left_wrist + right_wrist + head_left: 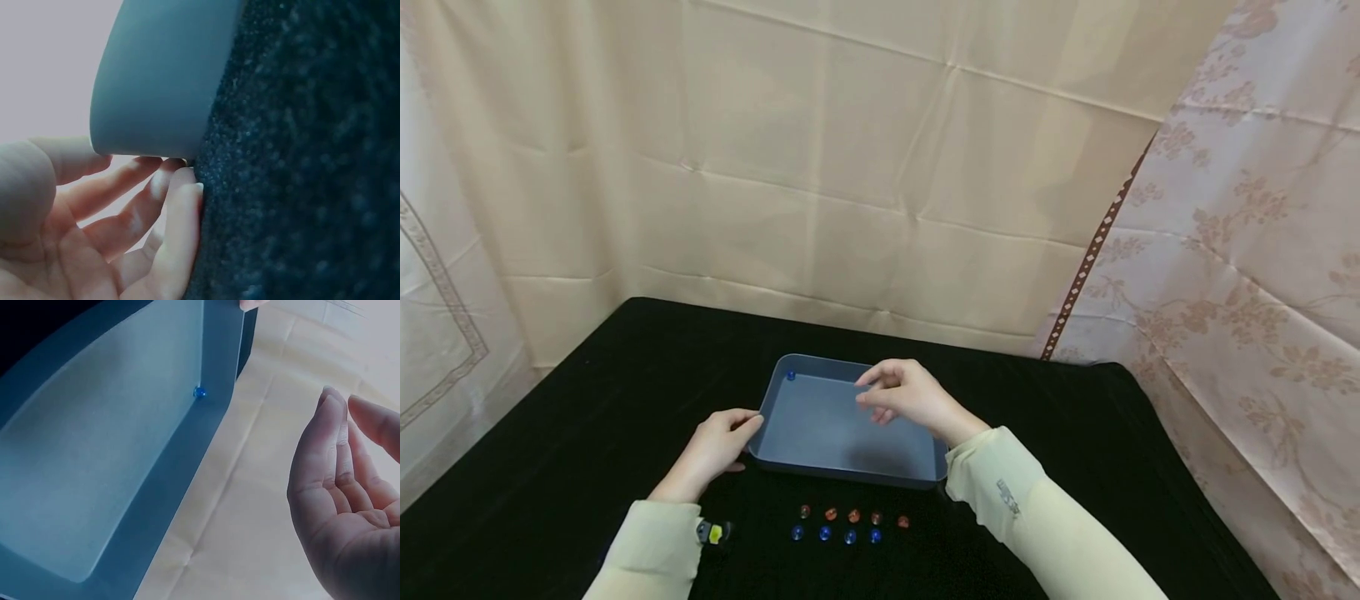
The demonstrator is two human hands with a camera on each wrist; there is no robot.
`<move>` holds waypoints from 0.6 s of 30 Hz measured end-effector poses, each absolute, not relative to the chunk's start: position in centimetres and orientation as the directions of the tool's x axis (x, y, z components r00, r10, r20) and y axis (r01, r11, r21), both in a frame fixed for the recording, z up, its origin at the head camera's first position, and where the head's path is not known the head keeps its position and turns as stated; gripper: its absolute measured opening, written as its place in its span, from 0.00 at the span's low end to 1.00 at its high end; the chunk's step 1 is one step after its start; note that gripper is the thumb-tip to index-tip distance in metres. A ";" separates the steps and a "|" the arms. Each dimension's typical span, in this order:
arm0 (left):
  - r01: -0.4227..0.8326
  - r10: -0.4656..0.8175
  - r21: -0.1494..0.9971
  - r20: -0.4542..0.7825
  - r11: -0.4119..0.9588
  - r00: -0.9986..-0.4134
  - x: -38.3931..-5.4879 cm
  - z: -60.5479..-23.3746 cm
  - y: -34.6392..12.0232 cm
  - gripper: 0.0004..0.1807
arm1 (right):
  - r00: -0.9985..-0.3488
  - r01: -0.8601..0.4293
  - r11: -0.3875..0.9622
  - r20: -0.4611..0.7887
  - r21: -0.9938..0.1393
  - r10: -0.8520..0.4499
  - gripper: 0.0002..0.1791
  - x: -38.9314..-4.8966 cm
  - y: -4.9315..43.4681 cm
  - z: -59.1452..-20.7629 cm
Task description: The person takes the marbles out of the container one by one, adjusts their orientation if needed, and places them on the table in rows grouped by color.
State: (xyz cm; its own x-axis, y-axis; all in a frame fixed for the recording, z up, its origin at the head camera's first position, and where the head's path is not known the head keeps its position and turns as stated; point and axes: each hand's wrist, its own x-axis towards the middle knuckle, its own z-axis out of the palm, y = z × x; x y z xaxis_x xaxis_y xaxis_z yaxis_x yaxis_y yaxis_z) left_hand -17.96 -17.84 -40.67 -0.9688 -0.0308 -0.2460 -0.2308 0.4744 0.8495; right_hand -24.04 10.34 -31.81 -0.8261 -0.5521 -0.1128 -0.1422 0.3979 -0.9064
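My left hand holds the left side of a blue-grey rectangular tray. In the left wrist view, the thumb lies at the rim and the other fingers reach the outer wall, close to the black cloth. Above the tray's right half hovers my right hand, nothing between its thumb and bent fingers; the right wrist view has a small gap between thumb and fingertips. One blue glass marble sits in the tray's far left corner, also visible as a blue marble in the right wrist view.
In front of the tray lie two rows of marbles: several orange-red marbles behind several blue marbles. Black cloth covers the table. A beige curtain hangs behind, with a floral curtain at right.
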 end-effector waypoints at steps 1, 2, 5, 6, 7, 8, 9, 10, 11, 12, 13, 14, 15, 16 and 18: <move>-0.231 -0.031 0.850 -0.246 0.474 -0.969 -18.0 -40.7 -17.9 0.24 | -0.827 -0.142 0.398 -0.112 -0.906 -0.551 0.14 -24.1 10.3 -31.8; -0.230 -0.030 0.850 -0.245 0.474 -0.969 -18.0 -40.7 -17.9 0.24 | -0.828 -0.142 0.397 -0.111 -0.907 -0.549 0.14 -24.2 10.2 -31.9; -0.229 -0.030 0.850 -0.244 0.474 -0.969 -18.0 -40.7 -17.9 0.24 | -0.830 -0.141 0.391 -0.107 -0.909 -0.548 0.14 -24.5 9.8 -31.8; -0.228 -0.029 0.851 -0.243 0.474 -0.970 -18.1 -40.7 -17.9 0.24 | -0.830 -0.140 0.388 -0.106 -0.911 -0.548 0.14 -24.5 9.7 -31.8; -0.225 -0.028 0.852 -0.241 0.473 -0.970 -18.1 -40.7 -17.9 0.24 | -0.830 -0.141 0.386 -0.104 -0.912 -0.548 0.14 -24.6 9.5 -31.8; -0.224 -0.027 0.852 -0.240 0.474 -0.970 -18.1 -40.6 -17.9 0.24 | -0.830 -0.141 0.382 -0.101 -0.913 -0.548 0.14 -24.6 9.4 -31.7; -0.222 -0.026 0.852 -0.239 0.474 -0.971 -18.0 -40.6 -17.9 0.24 | -0.831 -0.140 0.379 -0.100 -0.915 -0.548 0.14 -24.7 9.2 -31.7; -0.222 -0.026 0.853 -0.238 0.473 -0.971 -18.0 -40.6 -17.9 0.24 | -0.831 -0.139 0.377 -0.099 -0.916 -0.547 0.15 -24.8 9.1 -31.7; -0.220 -0.025 0.853 -0.237 0.474 -0.971 -18.0 -40.6 -17.9 0.24 | -0.832 -0.137 0.376 -0.100 -0.916 -0.546 0.15 -24.8 9.0 -31.7; -0.220 -0.024 0.853 -0.238 0.474 -0.971 -18.0 -40.6 -17.9 0.24 | -0.831 -0.136 0.374 -0.100 -0.918 -0.547 0.16 -24.8 8.9 -31.7; -0.222 -0.024 0.853 -0.239 0.473 -0.971 -18.0 -40.6 -17.9 0.24 | -0.831 -0.134 0.371 -0.100 -0.919 -0.547 0.16 -24.9 8.8 -31.7; -0.225 -0.026 0.853 -0.241 0.471 -0.970 -18.0 -40.6 -17.9 0.24 | -0.830 -0.131 0.369 -0.102 -0.920 -0.548 0.17 -24.9 8.7 -31.7; -0.223 -0.023 0.853 -0.241 0.471 -0.970 -18.0 -40.7 -17.9 0.24 | -0.829 -0.129 0.367 -0.102 -0.921 -0.549 0.17 -25.0 8.6 -31.7; -0.225 -0.024 0.853 -0.242 0.470 -0.970 -18.0 -40.7 -17.9 0.24 | -0.828 -0.128 0.364 -0.103 -0.923 -0.551 0.17 -25.0 8.5 -31.7; -0.227 -0.028 0.854 -0.243 0.467 -0.970 -17.9 -40.7 -17.9 0.24 | -0.827 -0.124 0.359 -0.104 -0.925 -0.553 0.17 -25.1 8.3 -31.8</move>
